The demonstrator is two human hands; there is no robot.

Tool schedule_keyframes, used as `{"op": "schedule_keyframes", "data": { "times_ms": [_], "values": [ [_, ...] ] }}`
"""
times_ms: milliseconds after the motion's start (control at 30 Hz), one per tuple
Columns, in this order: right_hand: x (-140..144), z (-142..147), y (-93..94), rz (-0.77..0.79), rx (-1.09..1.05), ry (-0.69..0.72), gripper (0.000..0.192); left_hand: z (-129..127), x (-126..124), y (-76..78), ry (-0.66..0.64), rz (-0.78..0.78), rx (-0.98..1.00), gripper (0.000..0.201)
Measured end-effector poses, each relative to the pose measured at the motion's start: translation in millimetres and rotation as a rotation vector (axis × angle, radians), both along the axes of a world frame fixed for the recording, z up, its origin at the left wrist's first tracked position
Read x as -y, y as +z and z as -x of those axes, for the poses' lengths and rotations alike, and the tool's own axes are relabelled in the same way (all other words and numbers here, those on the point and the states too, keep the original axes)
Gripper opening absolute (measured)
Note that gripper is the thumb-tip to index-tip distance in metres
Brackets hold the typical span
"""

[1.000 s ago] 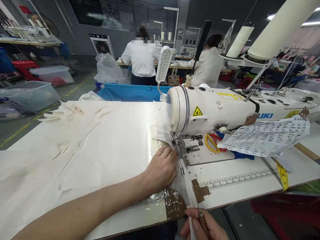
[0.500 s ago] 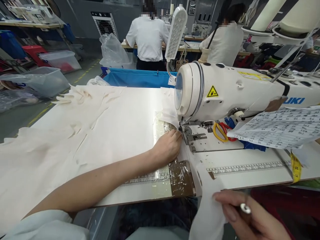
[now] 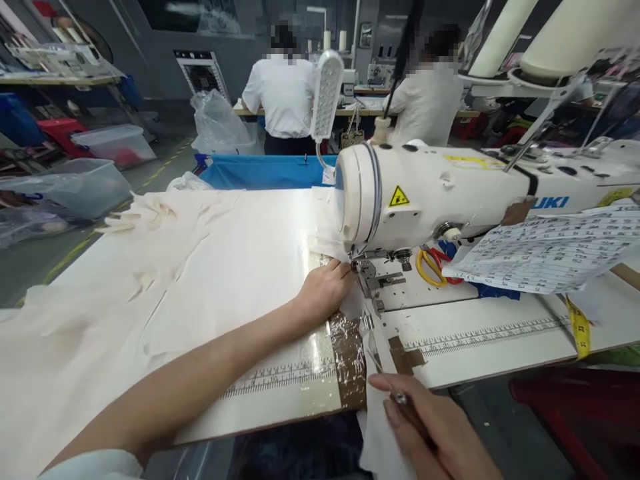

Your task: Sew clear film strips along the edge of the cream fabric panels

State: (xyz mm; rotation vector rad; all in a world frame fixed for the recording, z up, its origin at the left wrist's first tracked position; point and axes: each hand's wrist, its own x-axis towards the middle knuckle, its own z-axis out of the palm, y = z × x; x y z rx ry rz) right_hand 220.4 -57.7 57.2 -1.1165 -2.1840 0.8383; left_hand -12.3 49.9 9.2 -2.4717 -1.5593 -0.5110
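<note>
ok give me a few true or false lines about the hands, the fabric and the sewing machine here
1. The left hand rests flat on the cream fabric beside the needle area. True.
2. The right hand is empty. False: it pinches a thin tool and the fabric's edge at the table's front.
3. The sewing machine is black. False: it is white.
4. Scissors with yellow and red handles lie behind the needle plate. True.
5. The printed paper sheet lies under the left hand. False: it hangs at the machine's right.

Scissors (image 3: pixel 434 265), yellow and red handles, lie right of the needle. Printed sheet (image 3: pixel 550 253) taped to the machine arm. Yellow tape measure (image 3: pixel 579 328) at right. Blue bin (image 3: pixel 260 172) far. Two people (image 3: pixel 286 100) stand beyond. Lamp (image 3: pixel 326 97) upright.
</note>
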Motion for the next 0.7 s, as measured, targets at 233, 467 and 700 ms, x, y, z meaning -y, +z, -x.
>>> {"op": "schedule_keyframes", "data": {
  "times_ms": [233, 467, 700],
  "values": [
    [-41, 19, -46.2, -0.141, 0.04, -0.187, 0.025, 19, -7, -7.0, -0.098, -0.042, 0.253, 0.023],
    [-64, 41, -55.4, -0.389, 0.175, -0.231, 0.028, 22, -11, -10.1, -0.159, -0.029, 0.405, 0.023],
    [-68, 50, -55.4, -0.379, 0.211, -0.21, 0.03, 21, -12, -4.2, -0.168, 0.018, 0.465, 0.022]
  ]
}}
